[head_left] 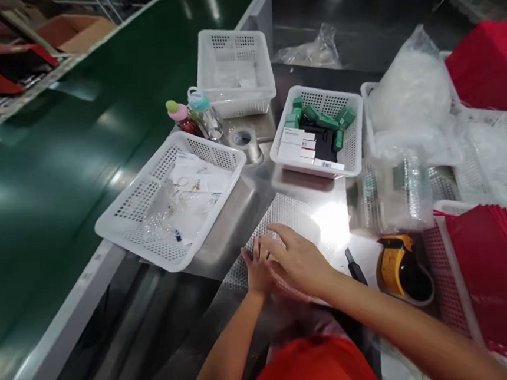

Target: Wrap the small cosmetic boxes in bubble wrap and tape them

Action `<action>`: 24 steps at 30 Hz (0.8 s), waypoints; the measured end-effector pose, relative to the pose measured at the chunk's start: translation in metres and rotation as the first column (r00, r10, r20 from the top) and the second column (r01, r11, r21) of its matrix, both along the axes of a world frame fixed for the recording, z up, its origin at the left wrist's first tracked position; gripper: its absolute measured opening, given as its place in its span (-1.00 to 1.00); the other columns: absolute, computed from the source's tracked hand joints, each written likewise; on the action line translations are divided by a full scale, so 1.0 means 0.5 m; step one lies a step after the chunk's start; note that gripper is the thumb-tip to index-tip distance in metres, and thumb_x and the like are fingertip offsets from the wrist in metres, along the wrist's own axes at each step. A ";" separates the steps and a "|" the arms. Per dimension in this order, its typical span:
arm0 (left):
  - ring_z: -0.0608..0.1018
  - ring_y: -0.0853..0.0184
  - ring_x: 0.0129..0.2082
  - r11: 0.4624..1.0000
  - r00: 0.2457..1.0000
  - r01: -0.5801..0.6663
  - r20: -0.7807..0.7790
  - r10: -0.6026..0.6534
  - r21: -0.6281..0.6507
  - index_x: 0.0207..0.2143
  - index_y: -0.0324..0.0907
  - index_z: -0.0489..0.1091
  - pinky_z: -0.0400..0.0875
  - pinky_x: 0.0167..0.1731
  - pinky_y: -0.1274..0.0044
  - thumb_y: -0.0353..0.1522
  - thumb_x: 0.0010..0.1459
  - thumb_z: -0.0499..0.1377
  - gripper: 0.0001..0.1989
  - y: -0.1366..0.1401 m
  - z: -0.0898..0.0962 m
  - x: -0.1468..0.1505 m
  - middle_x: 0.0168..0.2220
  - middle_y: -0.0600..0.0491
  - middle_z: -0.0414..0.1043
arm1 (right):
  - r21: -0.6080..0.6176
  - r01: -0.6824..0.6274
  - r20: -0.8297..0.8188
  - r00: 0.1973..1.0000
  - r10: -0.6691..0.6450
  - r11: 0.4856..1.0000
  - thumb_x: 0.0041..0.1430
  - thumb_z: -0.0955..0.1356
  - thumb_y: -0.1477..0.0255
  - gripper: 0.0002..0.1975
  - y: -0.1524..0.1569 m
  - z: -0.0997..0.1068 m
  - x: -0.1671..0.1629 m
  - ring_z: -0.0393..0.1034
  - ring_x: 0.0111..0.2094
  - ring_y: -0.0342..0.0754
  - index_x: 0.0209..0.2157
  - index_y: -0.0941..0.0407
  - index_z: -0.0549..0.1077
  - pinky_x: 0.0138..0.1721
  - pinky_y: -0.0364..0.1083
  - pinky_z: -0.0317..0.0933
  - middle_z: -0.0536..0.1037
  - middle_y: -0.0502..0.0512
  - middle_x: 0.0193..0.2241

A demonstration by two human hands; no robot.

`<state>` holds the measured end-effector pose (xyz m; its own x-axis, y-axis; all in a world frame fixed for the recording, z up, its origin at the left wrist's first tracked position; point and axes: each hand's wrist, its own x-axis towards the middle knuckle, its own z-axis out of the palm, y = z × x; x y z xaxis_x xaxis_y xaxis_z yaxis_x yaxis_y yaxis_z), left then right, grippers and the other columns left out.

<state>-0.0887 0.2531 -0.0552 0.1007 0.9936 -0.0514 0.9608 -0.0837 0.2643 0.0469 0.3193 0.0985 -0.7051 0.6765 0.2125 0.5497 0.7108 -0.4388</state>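
A sheet of clear bubble wrap (288,207) lies on the metal table in front of me, slanting toward my body. My left hand (259,272) is on its near part, with curled fingers gripping the wrap. My right hand (299,260) reaches over from the right, its bent fingers closed on the wrap and meeting the left fingertips. Something small and dark shows between the fingers, too little to name. Just right of my right hand lies a black-handled cutter knife (355,268).
A green conveyor belt (73,152) runs along the left. White baskets (142,185) hold small bagged pieces; another (356,145) holds boxes. Two bottles (205,114) and a tape roll (244,139) stand between. At right are a tape dispenser (402,268) and red bags (496,281).
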 end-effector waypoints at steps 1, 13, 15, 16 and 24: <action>0.07 -0.26 0.40 1.000 1.000 -0.021 -0.007 0.021 -0.002 0.36 -0.28 0.16 -0.19 0.24 -0.21 -0.26 0.35 0.08 -0.41 0.000 -0.010 0.001 0.41 -0.42 0.01 | -0.007 0.045 0.098 0.994 -0.044 0.999 0.31 0.31 0.47 -0.66 0.026 -0.046 0.005 0.32 0.22 0.20 0.10 0.18 0.41 0.13 0.16 0.38 0.40 0.37 0.20; 0.10 -0.14 0.42 0.991 0.974 -0.050 -0.212 0.075 0.121 0.34 0.17 0.18 -0.18 0.23 -0.32 -0.18 0.29 0.03 -0.44 -0.010 -0.071 -0.009 0.43 -0.06 0.09 | 0.101 0.398 0.442 0.803 -0.400 0.912 0.33 0.34 0.21 -0.56 0.079 -0.339 0.239 0.11 0.35 0.33 0.20 -0.05 0.41 0.28 0.41 0.03 0.28 0.25 0.34; 0.04 -0.17 0.44 0.989 0.968 -0.081 -0.226 0.107 0.122 0.29 0.13 0.29 -0.17 0.23 -0.31 -0.17 0.29 0.02 -0.48 0.001 -0.061 -0.002 0.43 -0.07 0.10 | 0.103 0.409 0.426 0.805 -0.412 0.907 0.33 0.33 0.20 -0.57 0.082 -0.346 0.240 0.17 0.31 0.31 0.20 -0.07 0.41 0.23 0.36 0.12 0.29 0.22 0.34; 0.03 -0.18 0.44 0.989 0.968 -0.083 -0.226 0.109 0.124 0.27 0.05 0.34 -0.16 0.24 -0.29 -0.17 0.28 0.02 -0.48 0.010 -0.056 0.009 0.42 -0.12 0.11 | 0.095 0.419 0.417 0.807 -0.418 0.903 0.32 0.33 0.21 -0.57 0.083 -0.349 0.239 0.20 0.29 0.30 0.20 -0.07 0.41 0.21 0.33 0.17 0.29 0.21 0.34; 0.21 -0.05 0.35 0.910 0.978 0.186 -0.161 -0.134 0.371 0.33 0.03 0.25 -0.13 0.33 -0.03 -0.17 0.14 0.13 -0.33 0.082 -0.089 0.178 0.30 -0.14 0.33 | 0.055 0.490 0.087 0.866 -0.493 0.870 0.40 0.21 0.33 -0.67 0.133 -0.289 0.240 0.42 0.11 0.16 0.07 -0.02 0.48 0.03 0.18 0.41 0.50 0.21 0.12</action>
<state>0.0002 0.2941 -0.0995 0.2784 0.9105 0.3057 0.9495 -0.3090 0.0556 0.1668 0.3860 -0.0459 -0.3012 0.9350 0.1872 0.8692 0.3500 -0.3492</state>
